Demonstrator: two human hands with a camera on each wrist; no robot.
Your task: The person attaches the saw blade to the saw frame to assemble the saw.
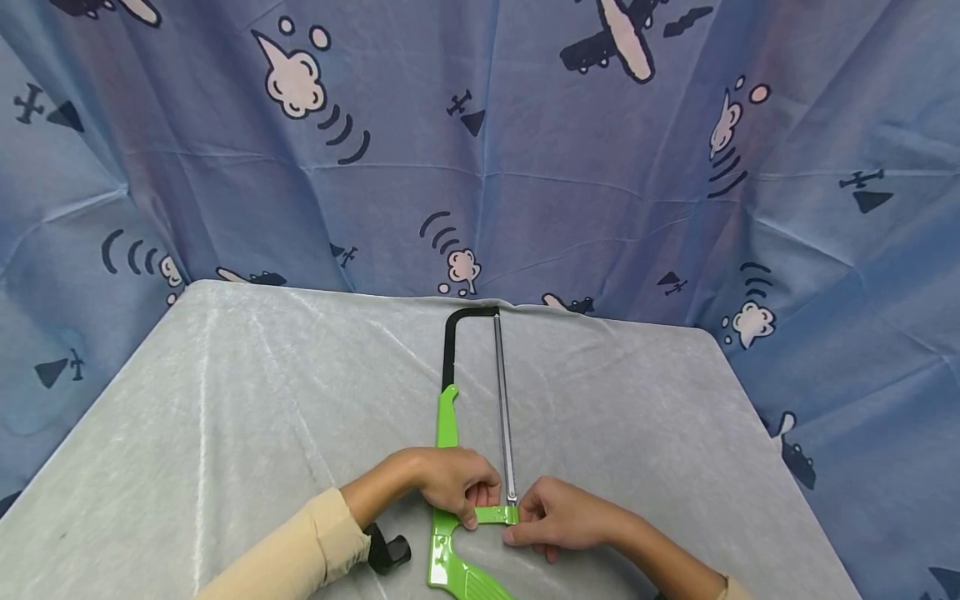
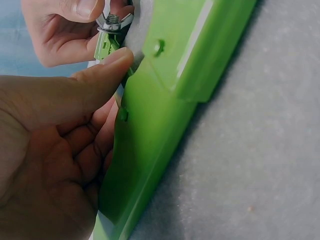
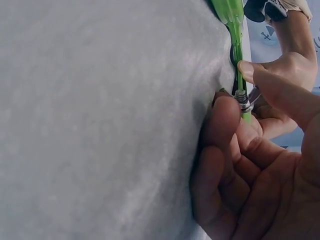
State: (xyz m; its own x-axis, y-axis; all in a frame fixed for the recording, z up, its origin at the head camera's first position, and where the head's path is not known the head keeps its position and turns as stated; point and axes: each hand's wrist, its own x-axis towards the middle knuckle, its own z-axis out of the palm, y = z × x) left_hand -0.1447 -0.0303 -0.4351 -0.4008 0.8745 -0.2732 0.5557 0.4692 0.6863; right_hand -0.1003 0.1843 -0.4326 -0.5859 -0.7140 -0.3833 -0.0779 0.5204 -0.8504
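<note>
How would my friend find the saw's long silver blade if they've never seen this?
Start at the pale grey tabletop and find the saw lying on it. In the head view, its blade runs along the right of the bent frame. Unlike that black-and-green frame, it is thin, silver and straight.

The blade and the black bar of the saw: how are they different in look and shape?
The blade is silvery; the bar is black. The blade runs straight, while the bar bends at its far corner. The blade also looks longer than the visible bar. Both meet at the far end of the saw.
</note>
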